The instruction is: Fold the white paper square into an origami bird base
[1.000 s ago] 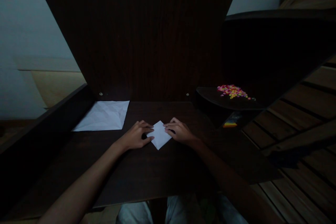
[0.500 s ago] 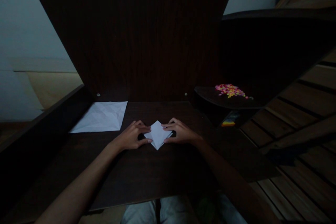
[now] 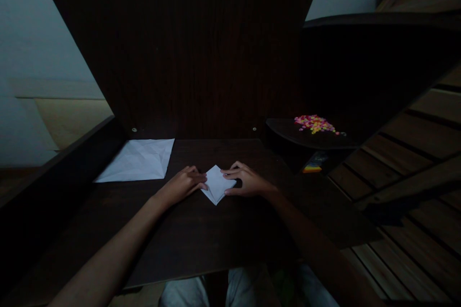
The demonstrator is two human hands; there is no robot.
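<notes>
Left hand: thumb just drawn in, fingers nearly together on folded paper's left corner, frame centre; looks like fold-pressing. Right hand: fingers part-spread, holding right side.

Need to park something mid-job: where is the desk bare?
The desk is bare between the folded paper and back panel, and between the forearms toward the near edge. It's crowded around the left hand and right hand, at the creased sheet, and on the shelf with bright pieces.
</notes>
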